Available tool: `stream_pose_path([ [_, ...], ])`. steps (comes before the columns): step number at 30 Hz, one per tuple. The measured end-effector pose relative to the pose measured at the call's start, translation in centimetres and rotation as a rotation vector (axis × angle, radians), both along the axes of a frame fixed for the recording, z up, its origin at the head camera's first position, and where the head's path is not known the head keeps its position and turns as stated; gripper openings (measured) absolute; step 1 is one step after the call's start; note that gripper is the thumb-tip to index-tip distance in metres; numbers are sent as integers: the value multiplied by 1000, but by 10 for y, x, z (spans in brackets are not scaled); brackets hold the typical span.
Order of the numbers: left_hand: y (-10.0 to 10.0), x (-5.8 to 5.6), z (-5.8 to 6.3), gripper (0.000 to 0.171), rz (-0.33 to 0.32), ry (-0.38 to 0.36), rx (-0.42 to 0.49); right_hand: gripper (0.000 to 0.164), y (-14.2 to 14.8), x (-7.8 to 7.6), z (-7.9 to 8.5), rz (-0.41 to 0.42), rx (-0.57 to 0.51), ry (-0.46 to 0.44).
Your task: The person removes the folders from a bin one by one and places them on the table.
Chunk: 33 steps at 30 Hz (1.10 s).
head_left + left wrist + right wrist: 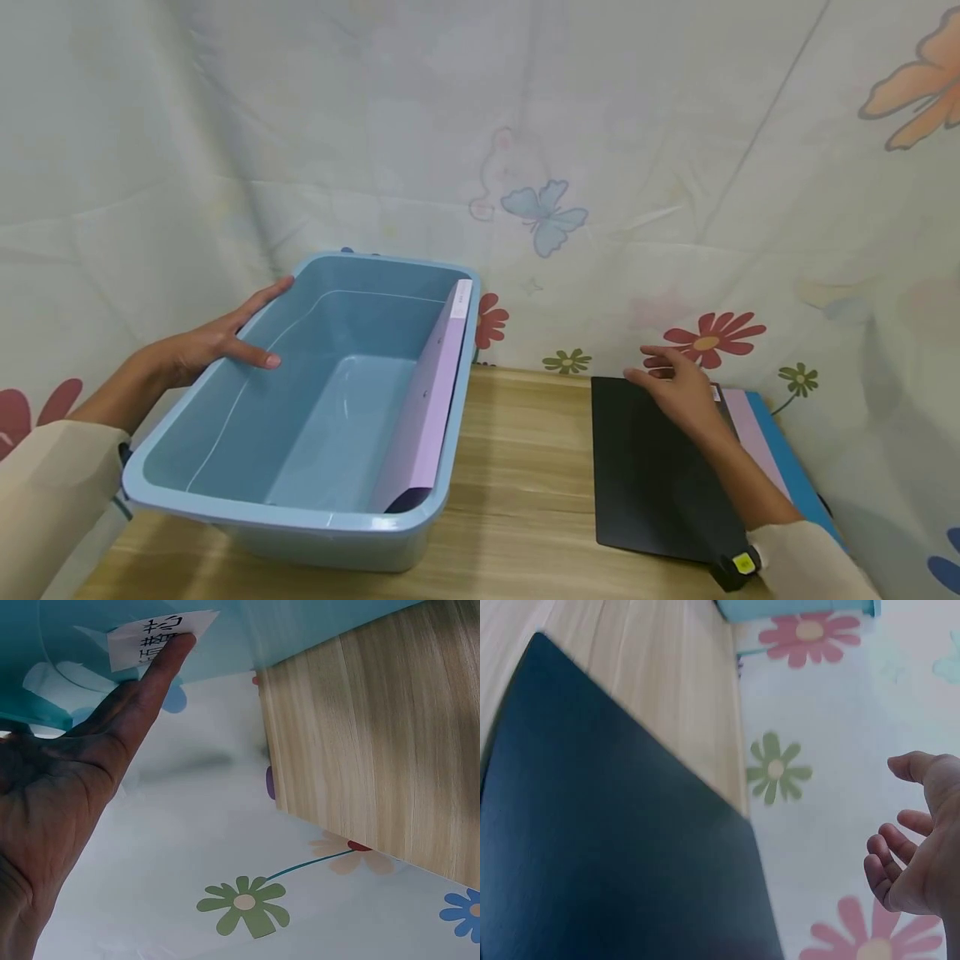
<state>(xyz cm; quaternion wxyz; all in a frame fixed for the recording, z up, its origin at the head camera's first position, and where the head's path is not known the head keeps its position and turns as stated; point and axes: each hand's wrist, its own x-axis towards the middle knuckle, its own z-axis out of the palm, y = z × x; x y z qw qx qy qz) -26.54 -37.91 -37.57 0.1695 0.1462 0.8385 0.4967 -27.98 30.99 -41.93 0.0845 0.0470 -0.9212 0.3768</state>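
A light blue plastic basin (348, 400) stands on the left part of the table. My left hand (217, 337) grips its left rim, thumb over the inside and fingers along the outer wall. In the left wrist view, one finger of the left hand (97, 742) lies against a white label (154, 639) with dark writing. A lilac folder (431, 392) leans on the basin's right inner wall. My right hand (678, 392) hovers above a flat black folder (652, 475), holding nothing, its fingers loosely bent.
Beneath the black folder, a lilac sheet or folder (757, 442) and a blue one (798, 475) show at its right. The wooden table (517, 492) ends at a white curtain (420, 125) printed with flowers and butterflies.
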Motion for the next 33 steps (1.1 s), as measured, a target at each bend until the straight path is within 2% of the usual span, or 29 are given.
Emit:
stream_pose_path([
  [7,0,0,1,121,-3,3,0,63,-28,-5,11,68,3,22],
  [22,1,1,0,121,-7,-3,9,56,-75,-10,29,179,-77,56],
  [29,0,0,0,121,-13,2,2,53,-105,-12,33,204,-131,56],
  [33,-1,0,-1,121,-13,1,0,52,-124,-12,37,247,-158,61],
])
